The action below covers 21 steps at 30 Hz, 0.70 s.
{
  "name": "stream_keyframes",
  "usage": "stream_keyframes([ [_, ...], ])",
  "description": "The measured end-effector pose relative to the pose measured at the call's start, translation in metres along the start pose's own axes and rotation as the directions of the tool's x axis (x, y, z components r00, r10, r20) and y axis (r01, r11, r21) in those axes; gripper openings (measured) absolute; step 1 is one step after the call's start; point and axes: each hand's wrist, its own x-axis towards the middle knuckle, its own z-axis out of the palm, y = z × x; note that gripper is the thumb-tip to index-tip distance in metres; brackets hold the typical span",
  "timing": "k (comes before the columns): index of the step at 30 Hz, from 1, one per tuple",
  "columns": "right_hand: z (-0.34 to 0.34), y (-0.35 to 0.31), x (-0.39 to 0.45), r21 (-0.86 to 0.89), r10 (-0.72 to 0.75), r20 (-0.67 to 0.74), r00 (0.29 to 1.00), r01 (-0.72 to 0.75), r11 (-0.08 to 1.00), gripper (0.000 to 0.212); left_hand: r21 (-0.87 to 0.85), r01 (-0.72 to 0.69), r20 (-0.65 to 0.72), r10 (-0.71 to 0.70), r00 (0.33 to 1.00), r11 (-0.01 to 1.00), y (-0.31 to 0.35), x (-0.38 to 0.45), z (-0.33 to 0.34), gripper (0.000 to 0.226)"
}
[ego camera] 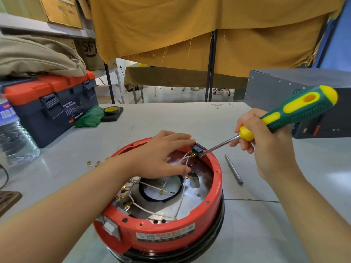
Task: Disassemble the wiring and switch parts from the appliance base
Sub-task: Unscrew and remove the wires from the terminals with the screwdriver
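We see left hand [161, 154] resting relaxed on red appliance base [171, 226] | right hand [266, 147] grasping screwdriver [281, 114] | tip at black switch [197, 149]; white wires [182, 162] below.

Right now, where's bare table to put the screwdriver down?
Bare table right of the red base, in front of the loose metal bit. More bare top between base and toolbox. Crowded: far left by the water bottle and toolbox; small loose connectors left of the base.
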Motion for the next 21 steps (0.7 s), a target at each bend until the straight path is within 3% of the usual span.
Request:
stream_keyframes([
  [9, -0.0001, -0.0027, -0.0032, -0.105, -0.051, 0.031, 0.998, 0.054, 0.993, 0.02, -0.153, -0.033, -0.137, 0.012, 0.99, 0.988, -0.0014, -0.0019, -0.0018, 0.042],
  [15, 0.0017, -0.0037, -0.0048, -0.114, -0.094, 0.076, 0.993, 0.102, 0.988, 0.025, -0.192, -0.023, -0.115, 0.001, 0.993, 0.981, -0.0019, -0.0008, -0.0026, 0.014],
  [21, 0.0005, -0.0035, -0.0048, -0.172, -0.117, 0.11, 0.987, 0.135, 0.976, 0.029, -0.196, -0.035, -0.096, 0.017, 0.995, 0.98, -0.005, 0.0002, 0.0001, 0.009],
])
